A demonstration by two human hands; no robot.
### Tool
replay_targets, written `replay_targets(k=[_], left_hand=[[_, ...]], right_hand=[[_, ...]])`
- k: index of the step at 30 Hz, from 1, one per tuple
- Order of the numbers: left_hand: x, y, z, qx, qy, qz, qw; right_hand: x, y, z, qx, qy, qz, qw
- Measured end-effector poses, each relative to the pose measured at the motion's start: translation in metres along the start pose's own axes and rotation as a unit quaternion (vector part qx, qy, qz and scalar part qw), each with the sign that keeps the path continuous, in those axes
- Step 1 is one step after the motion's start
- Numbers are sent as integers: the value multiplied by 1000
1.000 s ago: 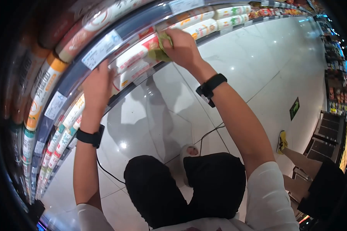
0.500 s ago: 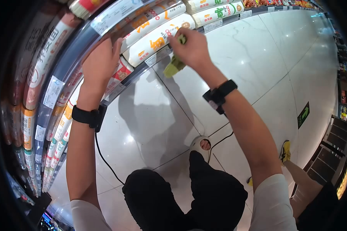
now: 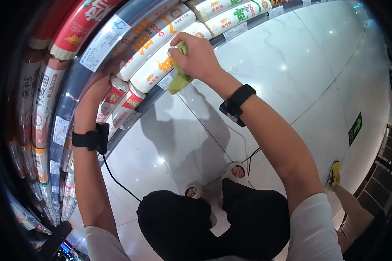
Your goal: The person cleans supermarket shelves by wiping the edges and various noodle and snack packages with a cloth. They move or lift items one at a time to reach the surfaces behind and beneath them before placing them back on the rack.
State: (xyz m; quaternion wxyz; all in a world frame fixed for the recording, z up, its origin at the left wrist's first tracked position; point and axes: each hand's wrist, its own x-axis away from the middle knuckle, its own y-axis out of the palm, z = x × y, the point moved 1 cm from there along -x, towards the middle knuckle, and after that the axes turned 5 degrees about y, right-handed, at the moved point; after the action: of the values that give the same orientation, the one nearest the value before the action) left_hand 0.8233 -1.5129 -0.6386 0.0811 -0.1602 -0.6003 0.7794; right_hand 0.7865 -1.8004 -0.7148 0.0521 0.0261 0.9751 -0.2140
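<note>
My right hand (image 3: 189, 54) is closed around a crumpled green cloth (image 3: 180, 82), whose loose end hangs over the lower shelf's edge. Just beside it lies a white noodle pack with orange lettering (image 3: 154, 71), and a similar pack (image 3: 150, 41) sits behind. My left hand (image 3: 99, 80) reaches into the shelf beneath the upper shelf's edge (image 3: 80, 78). Its fingers are hidden there, so what they touch cannot be seen. Red-and-white packs (image 3: 126, 102) lie close to my left wrist.
Red packs (image 3: 80, 26) and brown-and-white noodle packs (image 3: 43, 98) line the upper shelf at left. White packs with green lettering (image 3: 237, 17) continue along the lower shelf. At right, another person's leg (image 3: 353, 204) and yellow shoe (image 3: 334, 174) stand on the tiled floor (image 3: 283, 113).
My left hand has gone deeper into the shelf, under the upper edge. My right hand has shifted left with the green cloth. The view has moved, and both my feet now show.
</note>
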Motion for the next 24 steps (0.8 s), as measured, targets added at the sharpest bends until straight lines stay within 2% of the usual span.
replay_targets(k=[2, 4, 5, 6, 7, 8, 9, 10, 12, 13, 15, 16, 18, 19, 20, 21, 22, 23, 24], left_hand=[[0, -6, 3, 37, -65, -91, 993], [6, -5, -4, 55, -78, -68, 993], [10, -4, -14, -45, 36, -73, 996], [14, -1, -24, -143, 150, -75, 975], [12, -4, -12, -141, 147, -73, 976], [7, -11, 13, -3, 81, -79, 994], [6, -15, 30, 136, 13, -83, 987], [3, -16, 40, 168, -10, -77, 983], [4, -20, 54, 195, -28, -58, 979], [6, -21, 57, 208, -39, -50, 976], [11, -19, 57, 237, -73, -34, 968], [15, -18, 55, 240, -86, -34, 966], [20, -15, 48, 242, -101, -34, 964], [17, -13, 41, 209, -130, -103, 964], [16, -10, 36, 174, -157, -172, 957], [21, -4, 37, 175, -160, -172, 956], [25, 0, 46, 60, -76, -42, 994], [31, 4, 51, -57, 10, 91, 994], [34, 9, 47, -56, 6, 91, 994]], right_hand=[[1, 1, 4, -5, 1, 5, 1000], [0, 4, 4, -9, -5, 6, 1000], [0, 5, 3, -8, -16, 19, 1000], [-1, 5, 1, -7, -28, 33, 999], [-2, 5, -1, -5, -29, 31, 999], [-2, 5, -4, 10, -17, 28, 999], [-3, 4, -8, 26, -4, 24, 999], [-1, 1, -13, 29, -6, 20, 999], [-1, -6, -20, 7, 73, -42, 996], [-2, -4, -19, 7, 72, -42, 997], [-7, -2, -16, 52, -34, 13, 998], [-12, -4, -19, 54, -37, 11, 998], [-17, -5, -27, 177, -191, 96, 960], [-22, -5, -29, 215, -245, 122, 938], [-27, -5, -31, 214, -247, 120, 937], [-31, -5, -32, 227, -263, 144, 927], [-32, -5, -33, 240, -277, 167, 915], [-36, -4, -34, 221, -262, 171, 924], [-35, -7, -35, 221, -264, 168, 924]])
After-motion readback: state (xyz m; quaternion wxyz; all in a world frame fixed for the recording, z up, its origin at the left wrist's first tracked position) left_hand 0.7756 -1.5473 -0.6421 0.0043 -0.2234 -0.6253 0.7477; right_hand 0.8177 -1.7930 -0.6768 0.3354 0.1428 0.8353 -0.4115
